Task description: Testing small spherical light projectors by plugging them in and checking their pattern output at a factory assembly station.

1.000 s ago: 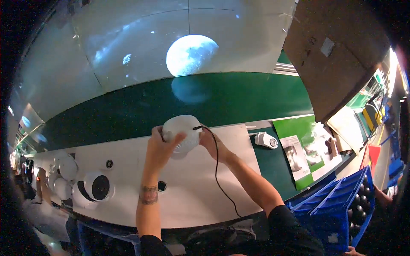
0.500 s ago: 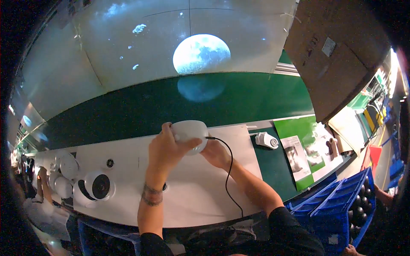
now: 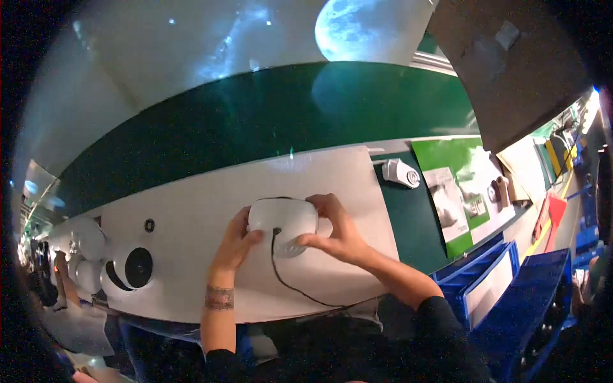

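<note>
A smooth white rounded projector (image 3: 287,216) is held between both my hands over the white work mat. Its thin black cable (image 3: 287,283) plugs into the side facing me and trails down to the mat's front edge. My left hand (image 3: 237,241) grips its left side, thumb toward the cable. On the right side, my right hand (image 3: 335,233) has its fingers around the far edge and thumb along the lower part. A bright moon picture (image 3: 350,30) shows on the pale wall ahead. The side of the projector turned away from me is hidden.
Left on the mat lie a small black ring (image 3: 149,225) and a white round housing with a dark disc (image 3: 138,267). To the right are a white device (image 3: 401,173) and green printed sheets (image 3: 447,191). A brown cardboard box (image 3: 511,70) overhangs, with blue crates (image 3: 479,274) below.
My hands have lowered the projector toward me and turned it, so its cable socket faces me. My right hand has shifted its grip. The projected moon has moved up and right.
</note>
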`<state>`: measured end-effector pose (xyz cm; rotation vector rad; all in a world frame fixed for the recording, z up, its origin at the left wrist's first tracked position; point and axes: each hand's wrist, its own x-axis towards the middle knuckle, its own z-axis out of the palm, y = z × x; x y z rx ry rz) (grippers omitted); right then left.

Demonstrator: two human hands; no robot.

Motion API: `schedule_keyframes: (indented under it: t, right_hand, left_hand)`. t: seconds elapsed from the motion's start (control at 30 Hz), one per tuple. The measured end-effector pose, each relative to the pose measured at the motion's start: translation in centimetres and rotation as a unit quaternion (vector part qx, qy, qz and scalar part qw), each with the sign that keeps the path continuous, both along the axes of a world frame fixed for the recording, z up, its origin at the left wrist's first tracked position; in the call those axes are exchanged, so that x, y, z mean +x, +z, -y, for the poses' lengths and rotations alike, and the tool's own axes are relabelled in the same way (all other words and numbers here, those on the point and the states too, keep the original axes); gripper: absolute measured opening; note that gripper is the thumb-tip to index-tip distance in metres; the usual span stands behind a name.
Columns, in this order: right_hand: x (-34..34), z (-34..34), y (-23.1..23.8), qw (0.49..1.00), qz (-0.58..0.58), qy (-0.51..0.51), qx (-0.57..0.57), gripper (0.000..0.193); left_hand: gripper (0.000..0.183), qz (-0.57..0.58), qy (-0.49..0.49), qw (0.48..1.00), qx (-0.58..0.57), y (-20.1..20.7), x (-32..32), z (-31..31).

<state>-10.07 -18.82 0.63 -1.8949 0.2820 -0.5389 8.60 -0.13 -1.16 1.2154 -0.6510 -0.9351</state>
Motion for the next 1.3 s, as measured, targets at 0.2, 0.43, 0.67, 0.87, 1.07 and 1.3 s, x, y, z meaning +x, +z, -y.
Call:
schedule_keyframes:
  t: [0.2, 0.43, 0.67, 0.87, 1.07, 1.3]
  right_hand:
    - [-1.5, -0.7, 0.0, 0.996, -0.054, 0.004, -0.064, 0.092]
    - [-0.7, 1.3, -1.9, 0.995, 0.007, 0.075, -0.067, 0.103]
    - [0.2, 2.2, -1.3, 0.986, 0.008, 0.143, -0.082, 0.117]
    - [0.9, 3.2, -0.8, 0.976, -0.017, 0.182, -0.116, 0.117]
    - [1.1, 3.1, -0.8, 0.977, -0.012, 0.185, -0.110, 0.118]
    - [1.0, 3.1, -1.0, 0.977, 0.007, 0.175, -0.122, 0.119]
  left_hand:
    - [0.100, -0.056, -0.120, 0.922, -0.365, -3.1, -0.5, 1.4]
    - [0.123, 0.142, -0.091, 0.985, 0.036, -2.3, 0.4, -1.3]
    - [0.126, 0.205, -0.088, 0.974, 0.021, -0.9, -0.2, -0.4]
    - [0.124, 0.175, -0.087, 0.981, 0.003, -1.8, -0.3, -0.8]
    - [0.121, 0.144, -0.090, 0.985, -0.042, -2.7, -0.3, -0.9]
    - [0.120, 0.140, -0.098, 0.984, -0.057, -2.6, -0.2, -0.6]
